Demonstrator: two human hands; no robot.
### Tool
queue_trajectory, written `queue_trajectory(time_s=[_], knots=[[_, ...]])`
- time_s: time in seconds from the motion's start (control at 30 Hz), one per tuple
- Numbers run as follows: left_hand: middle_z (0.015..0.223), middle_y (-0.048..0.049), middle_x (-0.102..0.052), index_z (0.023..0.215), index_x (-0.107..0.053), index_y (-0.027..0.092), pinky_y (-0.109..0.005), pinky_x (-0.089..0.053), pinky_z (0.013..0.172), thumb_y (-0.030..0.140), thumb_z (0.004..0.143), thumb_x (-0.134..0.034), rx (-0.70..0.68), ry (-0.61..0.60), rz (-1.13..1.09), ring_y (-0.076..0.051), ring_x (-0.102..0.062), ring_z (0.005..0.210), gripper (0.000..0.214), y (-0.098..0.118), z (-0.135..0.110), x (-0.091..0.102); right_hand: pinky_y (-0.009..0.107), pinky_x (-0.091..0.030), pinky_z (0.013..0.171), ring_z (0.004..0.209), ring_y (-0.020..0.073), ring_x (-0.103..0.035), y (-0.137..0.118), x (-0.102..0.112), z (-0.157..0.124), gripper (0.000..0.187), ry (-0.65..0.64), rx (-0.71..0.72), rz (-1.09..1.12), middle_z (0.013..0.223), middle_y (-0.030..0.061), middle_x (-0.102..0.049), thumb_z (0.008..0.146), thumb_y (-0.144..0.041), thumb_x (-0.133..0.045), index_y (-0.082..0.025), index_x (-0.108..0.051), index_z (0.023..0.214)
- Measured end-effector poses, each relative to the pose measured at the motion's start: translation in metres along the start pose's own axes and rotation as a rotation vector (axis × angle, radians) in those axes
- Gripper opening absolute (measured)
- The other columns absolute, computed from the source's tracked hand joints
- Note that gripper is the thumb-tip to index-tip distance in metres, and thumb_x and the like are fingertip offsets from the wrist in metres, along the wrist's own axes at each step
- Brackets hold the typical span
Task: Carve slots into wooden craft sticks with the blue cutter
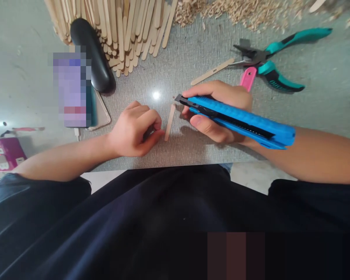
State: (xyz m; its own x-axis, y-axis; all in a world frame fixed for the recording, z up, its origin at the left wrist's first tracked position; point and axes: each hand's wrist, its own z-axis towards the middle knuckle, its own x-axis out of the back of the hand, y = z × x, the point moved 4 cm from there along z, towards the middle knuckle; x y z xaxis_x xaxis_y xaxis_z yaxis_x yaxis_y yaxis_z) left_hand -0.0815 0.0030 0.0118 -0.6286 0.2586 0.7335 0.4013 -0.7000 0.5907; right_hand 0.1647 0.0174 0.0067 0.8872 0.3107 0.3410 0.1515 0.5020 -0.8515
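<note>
My left hand (137,128) is curled closed, its thumb tip and fingertips at the lower edge of a short wooden craft stick (170,122). The stick stands out at a slant between my hands, its lower end beside the thumb. My right hand (218,112) is wrapped round a blue utility knife (245,118). Its dark blade tip points left, close to the top end of the stick, where a tiny chip (173,97) shows. Another craft stick (212,72), with a small slot in it, lies just beyond my right hand.
Pliers with teal handles (286,79) lie at the right beside a pink-handled tool (248,79). A heap of craft sticks (128,31) and wood shavings (236,13) lie at the back. A black case (91,54) and a phone on a cable (72,93) are left.
</note>
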Motion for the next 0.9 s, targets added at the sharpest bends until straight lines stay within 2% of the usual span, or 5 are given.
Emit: queue_trajectory(time_s=[0.1, 0.2, 0.43, 0.7, 0.9], knots=[[0.084, -0.0012, -0.078, 0.096, -0.064, 0.026, -0.045, -0.049, 0.082, 0.032, 0.098, -0.065, 0.005, -0.080, 0.037, -0.022, -0.072, 0.077, 0.007, 0.000, -0.002, -0.004, 0.042, -0.071, 0.087, 0.088, 0.0231, -0.086, 0.001, 0.001, 0.001, 0.035, 0.003, -0.016, 0.000, 0.102, -0.0010, -0.089, 0.106, -0.043, -0.077, -0.035, -0.078, 0.140], [0.112, -0.0075, -0.086, 0.103, -0.071, 0.027, -0.051, -0.052, 0.091, 0.039, 0.100, -0.067, -0.061, -0.092, 0.101, -0.028, -0.078, 0.102, 0.013, 0.001, -0.004, -0.006, 0.045, -0.072, 0.089, 0.088, 0.0243, -0.086, -0.003, 0.003, 0.002, 0.033, -0.018, -0.035, 0.004, 0.101, 0.0000, -0.089, 0.106, -0.040, -0.075, -0.035, -0.078, 0.139], [0.165, -0.0184, -0.073, 0.135, -0.069, 0.019, -0.070, -0.054, 0.127, 0.041, 0.110, -0.065, -0.298, -0.171, 0.341, -0.042, -0.069, 0.156, 0.035, 0.010, -0.010, -0.011, 0.044, -0.072, 0.085, 0.085, 0.0241, -0.083, 0.005, 0.007, -0.002, 0.030, 0.028, -0.106, 0.118, 0.101, 0.0022, -0.087, 0.109, -0.046, -0.076, -0.029, -0.079, 0.133], [0.198, -0.0219, -0.033, 0.179, -0.041, 0.018, -0.081, -0.024, 0.148, 0.053, 0.111, -0.066, -0.092, -0.415, 0.294, -0.049, -0.029, 0.186, 0.081, 0.003, -0.014, -0.018, 0.038, -0.064, 0.067, 0.073, 0.0202, -0.077, 0.013, 0.010, -0.011, 0.031, 0.038, -0.244, 0.143, 0.091, 0.0005, -0.082, 0.111, -0.057, -0.076, -0.031, -0.084, 0.126], [0.199, -0.0234, -0.027, 0.183, -0.039, 0.022, -0.085, -0.021, 0.146, 0.054, 0.105, -0.077, -0.102, -0.430, 0.234, -0.054, -0.028, 0.186, 0.092, 0.001, -0.017, -0.021, 0.038, -0.058, 0.063, 0.065, 0.0188, -0.072, 0.003, 0.011, -0.010, 0.025, -0.015, -0.266, -0.010, 0.080, -0.0007, -0.078, 0.111, -0.054, -0.075, -0.031, -0.084, 0.116]])
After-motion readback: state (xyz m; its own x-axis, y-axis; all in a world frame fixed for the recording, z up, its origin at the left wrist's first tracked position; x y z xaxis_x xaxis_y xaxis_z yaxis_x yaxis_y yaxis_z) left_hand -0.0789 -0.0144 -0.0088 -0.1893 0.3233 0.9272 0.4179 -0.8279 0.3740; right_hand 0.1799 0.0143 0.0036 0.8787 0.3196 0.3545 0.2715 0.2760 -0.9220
